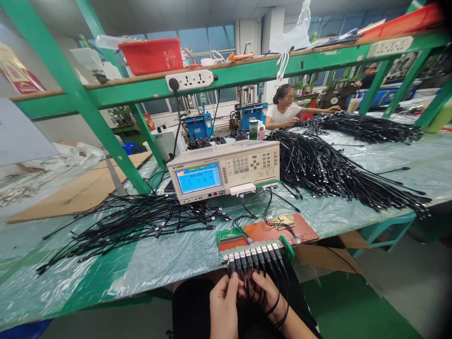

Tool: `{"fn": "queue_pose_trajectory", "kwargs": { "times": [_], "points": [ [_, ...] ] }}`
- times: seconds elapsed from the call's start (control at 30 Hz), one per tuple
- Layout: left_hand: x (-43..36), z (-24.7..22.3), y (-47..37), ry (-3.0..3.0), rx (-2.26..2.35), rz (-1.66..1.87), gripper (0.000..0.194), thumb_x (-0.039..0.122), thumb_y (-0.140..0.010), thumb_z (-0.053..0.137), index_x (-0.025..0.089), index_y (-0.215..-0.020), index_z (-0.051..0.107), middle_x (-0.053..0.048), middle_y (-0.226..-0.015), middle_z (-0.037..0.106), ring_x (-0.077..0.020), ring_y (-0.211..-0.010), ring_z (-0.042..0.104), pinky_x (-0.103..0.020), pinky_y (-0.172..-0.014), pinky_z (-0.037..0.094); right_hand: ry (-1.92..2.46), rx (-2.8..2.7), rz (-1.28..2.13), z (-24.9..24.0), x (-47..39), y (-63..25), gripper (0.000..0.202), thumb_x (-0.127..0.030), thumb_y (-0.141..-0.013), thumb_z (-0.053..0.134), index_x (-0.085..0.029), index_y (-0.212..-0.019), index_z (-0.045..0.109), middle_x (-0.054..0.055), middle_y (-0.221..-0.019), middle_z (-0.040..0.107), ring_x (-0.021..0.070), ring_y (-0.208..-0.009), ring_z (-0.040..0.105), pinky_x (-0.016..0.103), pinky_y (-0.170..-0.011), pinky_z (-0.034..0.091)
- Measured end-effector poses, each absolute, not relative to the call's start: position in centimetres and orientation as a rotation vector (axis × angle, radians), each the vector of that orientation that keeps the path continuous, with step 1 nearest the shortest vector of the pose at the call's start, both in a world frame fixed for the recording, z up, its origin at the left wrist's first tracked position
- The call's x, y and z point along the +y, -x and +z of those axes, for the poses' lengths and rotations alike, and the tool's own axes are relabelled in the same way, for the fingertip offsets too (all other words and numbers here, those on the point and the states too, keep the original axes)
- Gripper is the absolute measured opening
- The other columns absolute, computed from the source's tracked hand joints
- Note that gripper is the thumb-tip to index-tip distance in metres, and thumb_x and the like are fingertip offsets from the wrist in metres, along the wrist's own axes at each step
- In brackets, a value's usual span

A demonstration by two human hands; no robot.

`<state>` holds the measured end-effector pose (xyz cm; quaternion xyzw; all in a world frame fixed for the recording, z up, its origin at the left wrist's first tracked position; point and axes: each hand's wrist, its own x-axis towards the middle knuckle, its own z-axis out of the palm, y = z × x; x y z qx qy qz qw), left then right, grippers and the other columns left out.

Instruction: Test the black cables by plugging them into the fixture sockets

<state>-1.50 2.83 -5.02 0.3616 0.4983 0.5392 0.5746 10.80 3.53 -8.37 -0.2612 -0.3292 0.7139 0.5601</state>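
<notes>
A row of black USB cables [259, 258] is plugged side by side into the metal sockets [251, 252] at the front edge of a test board [263, 229]. Just below the leftmost plugs, my left hand [226, 299] is closed, thumb and fingers pinched around a USB cable. Beside it, my right hand [269, 295] curls around more of the cables under the middle plugs. Some cables hang over my right wrist. My fingers partly hide the cable ends. Wires link the board to a tester [226, 172] with a lit blue screen.
Loose black cables [141, 216] lie left of the tester, and a large cable heap [325, 174] is at right. A green frame [116, 96] carries a red bin [151, 55] and power strip [190, 81]. A co-worker [284, 113] sits across the table.
</notes>
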Motion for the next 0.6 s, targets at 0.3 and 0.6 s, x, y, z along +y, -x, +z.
{"fn": "queue_pose_trajectory", "kwargs": {
  "times": [0.3,0.6],
  "points": [
    [2.8,-4.5,2.0,-0.857,1.123,1.221,0.05,0.062,-0.074,0.079,0.013,-0.071,0.068,0.001,-0.059,0.055,-0.011,-0.054,0.048,-0.02,-0.051,0.041,0.651,-0.827,1.601,-9.4,3.4,-11.0,0.059,-0.071,-0.077,0.069,-0.012,-0.077,0.07,0.005,-0.063,0.056,0.0109,-0.052,0.041,0.023,-0.053,0.035],
    [1.8,-4.2,3.0,-0.83,1.216,1.342,0.052,0.066,-0.07,0.078,0.015,-0.083,0.072,-0.002,-0.065,0.06,-0.0169,-0.061,0.056,-0.024,-0.056,0.045,0.769,-1.191,1.414,-14.4,4.0,-13.2,0.074,-0.082,-0.076,0.057,-0.011,-0.09,0.074,0.006,-0.067,0.058,0.0136,-0.056,0.043,0.024,-0.053,0.031]
  ]
}}
